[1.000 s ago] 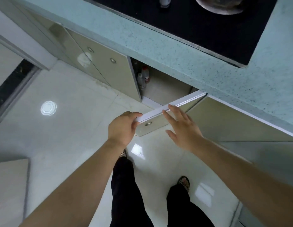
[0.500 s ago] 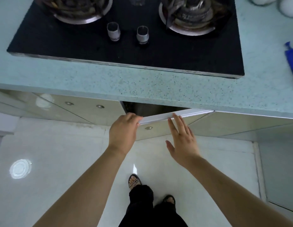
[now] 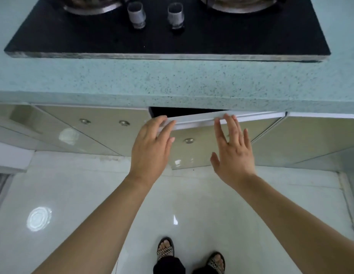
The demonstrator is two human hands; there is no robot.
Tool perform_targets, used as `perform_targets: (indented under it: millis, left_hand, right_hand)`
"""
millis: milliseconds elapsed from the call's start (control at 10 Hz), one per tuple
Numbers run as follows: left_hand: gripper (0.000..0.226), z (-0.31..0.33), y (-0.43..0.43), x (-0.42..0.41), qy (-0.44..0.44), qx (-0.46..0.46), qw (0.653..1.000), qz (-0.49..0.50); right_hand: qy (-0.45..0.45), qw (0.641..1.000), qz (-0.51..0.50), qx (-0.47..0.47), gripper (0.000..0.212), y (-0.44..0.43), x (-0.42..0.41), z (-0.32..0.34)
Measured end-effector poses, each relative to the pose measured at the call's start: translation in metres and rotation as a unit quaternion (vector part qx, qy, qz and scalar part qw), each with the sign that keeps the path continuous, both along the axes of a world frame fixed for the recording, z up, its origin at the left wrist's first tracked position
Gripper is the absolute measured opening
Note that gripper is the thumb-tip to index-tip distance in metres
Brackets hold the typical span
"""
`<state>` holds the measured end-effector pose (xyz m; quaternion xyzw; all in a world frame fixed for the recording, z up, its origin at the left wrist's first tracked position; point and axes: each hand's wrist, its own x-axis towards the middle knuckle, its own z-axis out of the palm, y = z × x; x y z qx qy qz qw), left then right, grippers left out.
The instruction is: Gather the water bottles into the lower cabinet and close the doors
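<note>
The beige lower cabinet door under the counter stands slightly ajar, with a narrow dark gap behind its white top edge. My left hand lies with straight fingers over the door's free left corner. My right hand has its fingers spread flat against the door's front, fingertips at the top edge. No water bottles are visible; the cabinet's inside is hidden by the counter and door.
A speckled pale-green countertop overhangs the cabinets and carries a black gas hob with two knobs. Closed beige doors sit to the left and right. Glossy white floor tiles lie below, with my sandalled feet at the bottom.
The door has swung nearly closed, narrowing the gap. The bottles seen inside a second ago are now hidden. My left hand went from curled on the door edge to straight fingers.
</note>
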<state>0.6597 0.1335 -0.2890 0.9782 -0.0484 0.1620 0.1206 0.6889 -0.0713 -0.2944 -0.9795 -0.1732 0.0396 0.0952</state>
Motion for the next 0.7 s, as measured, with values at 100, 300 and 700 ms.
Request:
perform_targets:
  millis: [100,300,700]
  left_hand:
    - [0.064,-0.017,0.007,-0.027,0.073,0.086,0.994,-0.008]
    - [0.079,-0.019,0.022,-0.003,0.112,0.109,0.988,-0.021]
    - [0.072,0.09,0.034,-0.023,0.21,0.063,0.973,-0.072]
  right_hand:
    - [-0.006,1.0,-0.012,0.011,0.09,0.004,-0.002,-0.003]
    - [-0.035,0.999,-0.032,0.017,0.086,0.008,0.008,-0.011]
    - [0.044,0.99,-0.104,0.078,0.069,0.028,-0.049,0.098]
